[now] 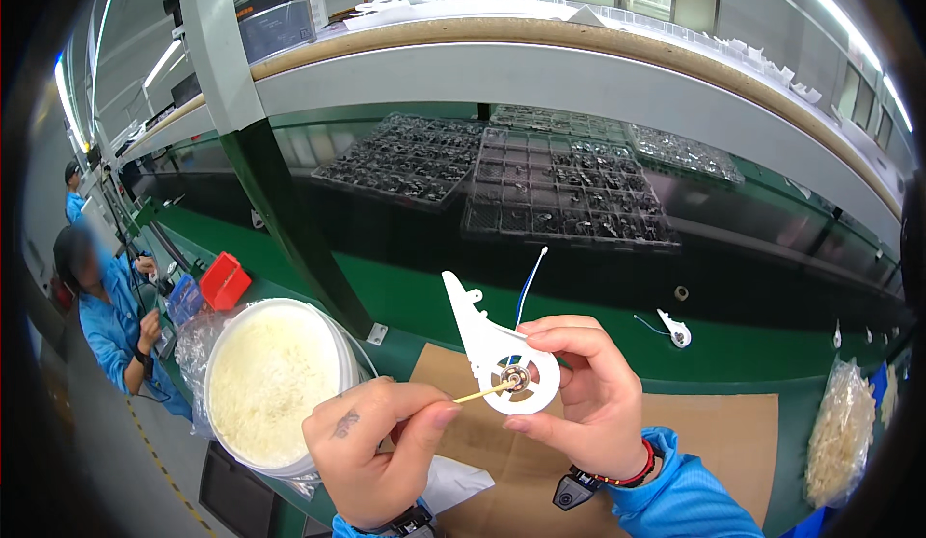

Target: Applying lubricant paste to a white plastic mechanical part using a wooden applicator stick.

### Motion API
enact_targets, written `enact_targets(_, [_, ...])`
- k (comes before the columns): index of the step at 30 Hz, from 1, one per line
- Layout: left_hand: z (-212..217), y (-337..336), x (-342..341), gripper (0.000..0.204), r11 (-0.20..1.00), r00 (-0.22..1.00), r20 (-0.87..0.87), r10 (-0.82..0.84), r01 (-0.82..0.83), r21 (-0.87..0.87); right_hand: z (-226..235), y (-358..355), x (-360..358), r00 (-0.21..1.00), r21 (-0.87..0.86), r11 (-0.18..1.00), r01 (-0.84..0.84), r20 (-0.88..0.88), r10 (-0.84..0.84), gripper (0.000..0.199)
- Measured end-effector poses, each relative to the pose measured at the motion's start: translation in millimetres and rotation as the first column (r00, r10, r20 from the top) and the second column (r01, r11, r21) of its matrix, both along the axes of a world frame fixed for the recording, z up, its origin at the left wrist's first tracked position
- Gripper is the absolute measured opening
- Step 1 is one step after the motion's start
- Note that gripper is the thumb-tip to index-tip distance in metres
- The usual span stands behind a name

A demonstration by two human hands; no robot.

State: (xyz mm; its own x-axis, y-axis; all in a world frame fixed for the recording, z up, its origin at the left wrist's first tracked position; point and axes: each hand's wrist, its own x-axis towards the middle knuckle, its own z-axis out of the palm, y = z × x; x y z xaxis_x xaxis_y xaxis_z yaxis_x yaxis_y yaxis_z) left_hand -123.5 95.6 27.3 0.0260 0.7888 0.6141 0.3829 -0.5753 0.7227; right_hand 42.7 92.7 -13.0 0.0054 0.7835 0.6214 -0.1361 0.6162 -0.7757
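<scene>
A: Our right side, as worn?
B: We log a blue sleeve (680, 495), red cord bracelet (640, 473), black wrist device (575, 489).
A: Our left hand (381, 446)?
B: Dark tattoo (345, 423), black wristband (415, 521), blue cuff (345, 528).

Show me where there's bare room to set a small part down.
The cardboard is bare between its right edge and the right hand; the green bench has a patch between the loose white part and the plastic bag. It is crowded at left, around the tub and red bin.
</scene>
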Motion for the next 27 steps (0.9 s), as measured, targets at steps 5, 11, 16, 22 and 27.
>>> enact_targets(5, [0.8,2.1,-2.2,0.011,0.999,0.999,-0.034,-0.038,0.038,0.022,0.7,-1.6,-0.5,1.0,-0.001,1.0,-0.011,-0.004,0.011,0.052])
enact_targets(11, [-0.9,1.6,-1.0,0.01,0.998,0.999,-0.028,-0.037,0.038,0.04,0.2,-2.8,-0.8,1.0,0.007,1.0,-0.014,-0.009,0.014,0.052])
enact_targets(16, [0.3,0.7,0.6,0.012,0.999,0.999,-0.032,-0.031,0.032,0.028,0.6,-3.9,0.4,1.0,0.01,1.0,-0.012,-0.009,0.012,0.052])
enact_targets(22, [-0.1,0.8,1.4,0.013,0.999,0.999,-0.036,-0.023,0.025,0.042,1.7,-5.0,1.4,1.0,0.032,0.999,-0.015,0.001,0.015,0.052])
enact_targets(27, [-0.8,2.1,0.7,0.012,0.998,0.999,-0.028,-0.04,0.042,0.055,2.2,-5.5,0.6,1.0,0.025,0.999,-0.027,-0.011,0.027,0.052])
